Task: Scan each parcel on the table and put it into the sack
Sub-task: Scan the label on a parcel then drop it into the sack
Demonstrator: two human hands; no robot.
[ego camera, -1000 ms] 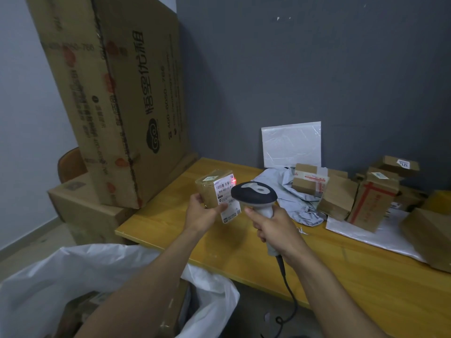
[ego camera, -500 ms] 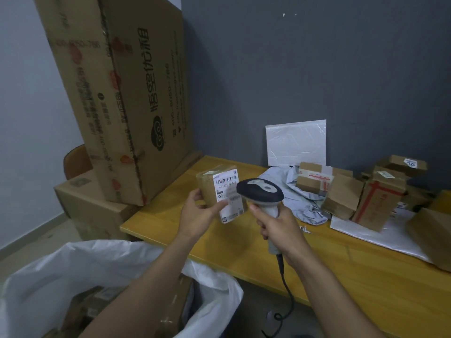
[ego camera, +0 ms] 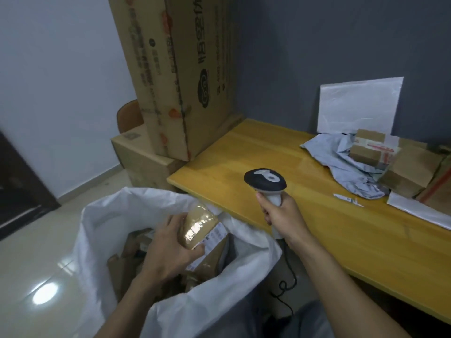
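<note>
Item: white woven plastic sack (ego camera: 136, 193), standing open on the floor beside the table's near corner; several brown cardboard boxes (ego camera: 122, 264) already lie in it, so part of the job looks done. Item: left hand (ego camera: 168, 250), fingers and thumb curled firmly round a small tape-wrapped brown cardboard parcel with a white printed label (ego camera: 197, 228). The parcel is held inside the sack's mouth, just above the boxes, and has not been let go; presumably it has been scanned, and dropping it is the step in hand. Item: black-and-white corded handheld scanner (ego camera: 264, 182), upright over the table's front edge, its handle wrapped in the closed right hand (ego camera: 283, 213). Item: yellow wooden table (ego camera: 244, 154), bare at its left end. Items left to scan, far right: crumpled grey plastic mailer bag (ego camera: 341, 162), a cluster of taped brown cardboard parcels (ego camera: 412, 172), and flat white mailers (ego camera: 358, 103). Their full count cannot be told, as the frame edge cuts them off.
</note>
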